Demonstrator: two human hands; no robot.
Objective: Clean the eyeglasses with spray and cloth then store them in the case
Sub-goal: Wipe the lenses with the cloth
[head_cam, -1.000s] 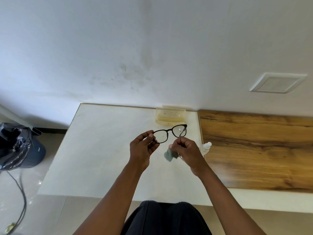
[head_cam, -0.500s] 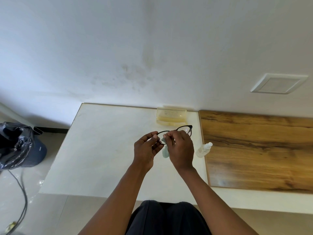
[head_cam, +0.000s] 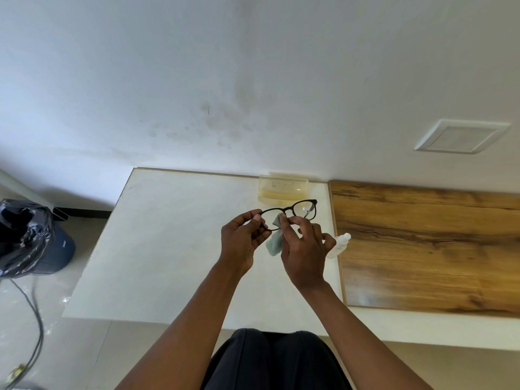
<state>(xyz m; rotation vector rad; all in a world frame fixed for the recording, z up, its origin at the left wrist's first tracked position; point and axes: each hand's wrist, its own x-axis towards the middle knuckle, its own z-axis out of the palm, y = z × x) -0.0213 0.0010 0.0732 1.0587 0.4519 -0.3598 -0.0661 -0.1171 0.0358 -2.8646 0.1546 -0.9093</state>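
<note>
Your left hand (head_cam: 242, 237) pinches the eyeglasses (head_cam: 289, 213) at their left rim, while your right hand (head_cam: 302, 249) pinches the cloth (head_cam: 274, 240) against the left lens. The frame's long axis runs from that grip up and rightward, toward the case (head_cam: 282, 190). The case lies open just beyond the glasses, with nothing visible inside. The spray bottle (head_cam: 339, 244) lies just right of your right hand.

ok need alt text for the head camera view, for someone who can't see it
Seen from above, a person's left hand holds black eyeglasses by one end while the right hand pinches a pale cloth on one lens. They are held over a white table, with an open clear case by the wall and a spray bottle to the right.
</note>
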